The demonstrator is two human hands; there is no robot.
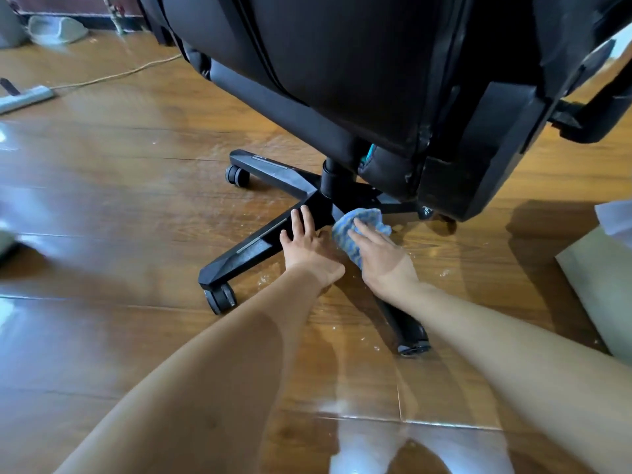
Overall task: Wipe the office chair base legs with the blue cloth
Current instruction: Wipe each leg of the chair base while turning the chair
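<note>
A black office chair's star base stands on the wooden floor, with castors at the leg ends. My left hand rests flat on the front-left leg, fingers spread, close to the centre column. My right hand presses a blue striped cloth onto the leg that runs toward me, near the hub. That leg's lower part and castor show below my wrist. The black seat hangs over the base and hides the far legs.
A grey power strip with a cord lies at the far left. A grey slipper sits at the back left. A pale box or board lies at the right. White specks dot the glossy floor near the base.
</note>
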